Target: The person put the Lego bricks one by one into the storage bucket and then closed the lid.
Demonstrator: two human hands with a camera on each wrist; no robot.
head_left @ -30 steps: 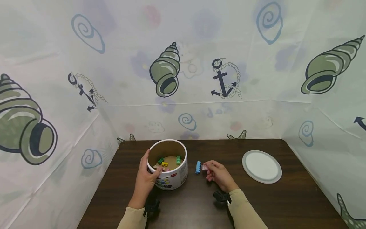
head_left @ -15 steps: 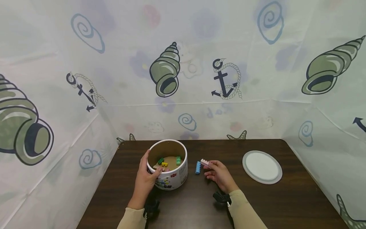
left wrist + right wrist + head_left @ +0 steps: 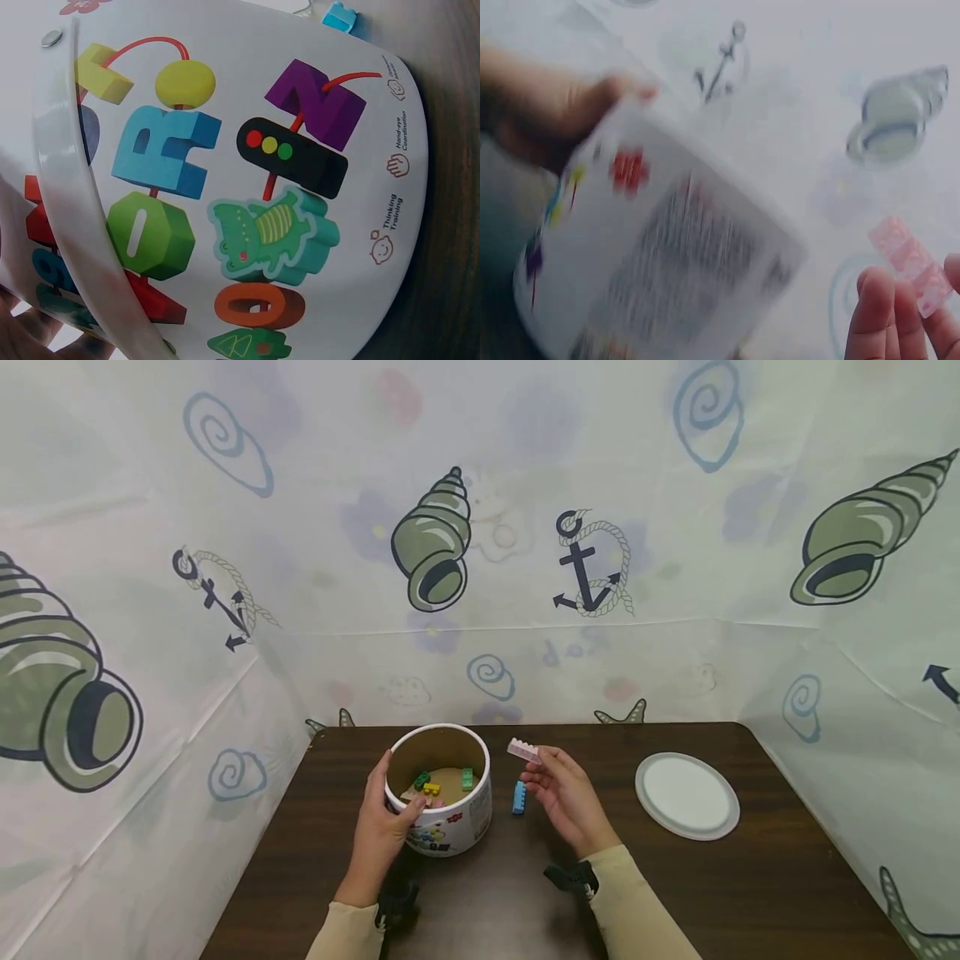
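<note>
My left hand (image 3: pixel 381 833) grips the near left side of a round white tub (image 3: pixel 468 818), its thumb over the rim. Inside the tub lie a few toy bricks, among them a yellow brick (image 3: pixel 432 789) and a green brick (image 3: pixel 467 778). Between thumb and fingers, my right hand (image 3: pixel 570 797) pinches a pale pink toy brick (image 3: pixel 522 750), raised to the right of the tub's rim. Below it on the table lies a blue brick (image 3: pixel 519 797). In the right wrist view the pink brick (image 3: pixel 911 262) shows studs, close to the fingertips.
A white round plate (image 3: pixel 687 796) rests on the right of the dark wooden table (image 3: pixel 780 877). A white cloth printed with shells and anchors (image 3: pixel 525 568) hangs behind the table and along both sides.
My right hand has lifted the pink brick up from beside the blue brick and moved it slightly left towards the tub. The left hand and the tub stay in place.
</note>
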